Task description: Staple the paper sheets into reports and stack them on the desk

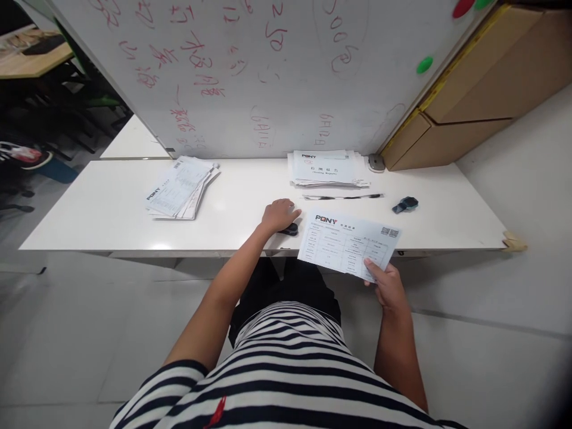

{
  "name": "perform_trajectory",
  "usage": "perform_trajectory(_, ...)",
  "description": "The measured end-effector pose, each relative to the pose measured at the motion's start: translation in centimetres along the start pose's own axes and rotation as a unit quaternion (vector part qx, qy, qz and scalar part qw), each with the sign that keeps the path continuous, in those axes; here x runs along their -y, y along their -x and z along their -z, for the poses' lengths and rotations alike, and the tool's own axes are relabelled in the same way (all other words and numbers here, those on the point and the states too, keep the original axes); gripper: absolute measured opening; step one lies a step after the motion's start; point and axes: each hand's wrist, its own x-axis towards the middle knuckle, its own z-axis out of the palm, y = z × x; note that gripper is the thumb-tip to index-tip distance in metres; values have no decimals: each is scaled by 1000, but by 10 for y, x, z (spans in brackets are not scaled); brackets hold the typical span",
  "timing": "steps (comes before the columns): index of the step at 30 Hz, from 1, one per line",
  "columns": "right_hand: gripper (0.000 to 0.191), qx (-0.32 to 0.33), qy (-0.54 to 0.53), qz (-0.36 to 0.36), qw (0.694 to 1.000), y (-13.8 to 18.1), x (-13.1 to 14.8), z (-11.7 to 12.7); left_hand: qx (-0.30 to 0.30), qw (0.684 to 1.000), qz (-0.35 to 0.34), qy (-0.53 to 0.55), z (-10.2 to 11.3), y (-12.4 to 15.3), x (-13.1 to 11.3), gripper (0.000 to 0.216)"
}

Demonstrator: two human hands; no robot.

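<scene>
My right hand (388, 285) grips a printed sheet (344, 243) by its lower right part, thumb on top. The sheet bears a PONY header and square codes, and is held at the table's front edge. My left hand (280, 214) is on the white table, palm down, thumb apart from the fingers. Just under its thumb side lies a small black object (290, 229), partly hidden; its kind does not show. Behind the sheet sits a stack of report papers (324, 168). To the left is another, fanned stack of papers (179, 187).
A thin black-and-clear strip (343, 196) and a dark blue-black gadget (405, 204) lie on the white table (250, 179). A whiteboard (268, 77) with red writing stands behind. Cardboard boxes (482, 77) are at the right, beside a grey-black item (376, 162).
</scene>
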Motion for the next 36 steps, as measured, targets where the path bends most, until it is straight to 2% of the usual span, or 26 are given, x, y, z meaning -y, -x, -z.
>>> perform_trajectory(19,40,19,3,-3,1000,-1,-6,-3,5,1000,-4,2,1,2,-1,47)
perform_trajectory(27,41,28,24,2,999,-11,-7,-8,-2,1000,1,9,3,2,-3,46)
perform_trajectory(30,42,31,22,8,999,-26,4,-15,-11,1000,4,12,3,4,-4,47)
perform_trajectory(33,42,36,16,18,999,-55,28,-27,-23,999,19,20,3,8,-5,49)
perform_trajectory(36,40,95,5,48,994,-102,61,-45,-25,999,43,2,2,10,-9,48)
